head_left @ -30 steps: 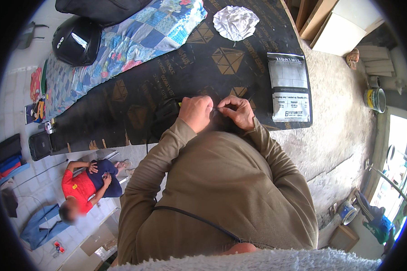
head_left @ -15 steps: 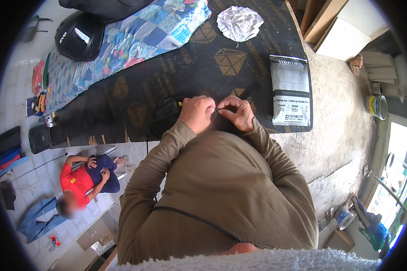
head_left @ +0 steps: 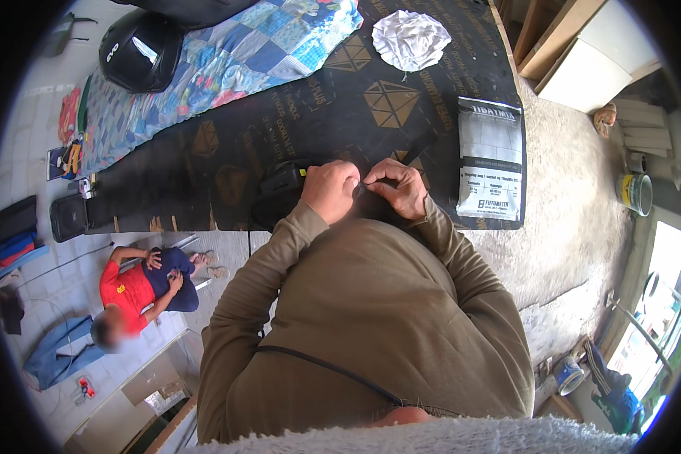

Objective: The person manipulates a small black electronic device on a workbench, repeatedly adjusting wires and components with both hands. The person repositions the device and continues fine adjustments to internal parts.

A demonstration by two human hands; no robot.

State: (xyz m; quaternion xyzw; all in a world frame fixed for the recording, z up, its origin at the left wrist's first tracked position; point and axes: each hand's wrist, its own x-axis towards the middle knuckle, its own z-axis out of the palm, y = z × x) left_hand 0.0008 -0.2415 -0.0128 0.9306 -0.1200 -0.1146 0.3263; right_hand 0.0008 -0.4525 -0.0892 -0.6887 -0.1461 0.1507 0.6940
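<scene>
Both my hands are close together over the near edge of a black printed plywood table [head_left: 238,136]. My left hand [head_left: 330,191] is closed, thumb and fingers pinched together. Facing it, my right hand [head_left: 401,189] is pinched too. Between the fingertips is something small and dark, too small to name. Left of my left hand, and partly hidden by it, lies a black object [head_left: 282,180] with a yellow-green tab. A dark strip [head_left: 418,148] lies on the table just beyond my right hand.
A silver-and-black printed packet [head_left: 490,163] lies at the table's right. Farther off are a crumpled white cloth [head_left: 410,40], a blue patchwork cloth [head_left: 227,68] and a black helmet [head_left: 140,51]. A person in red [head_left: 132,291] sits at the left. A bucket [head_left: 635,194] stands at the right.
The view has shifted slightly, so the table and room sit a little differently in it. Both hands keep the same pinched pose, with little visible movement.
</scene>
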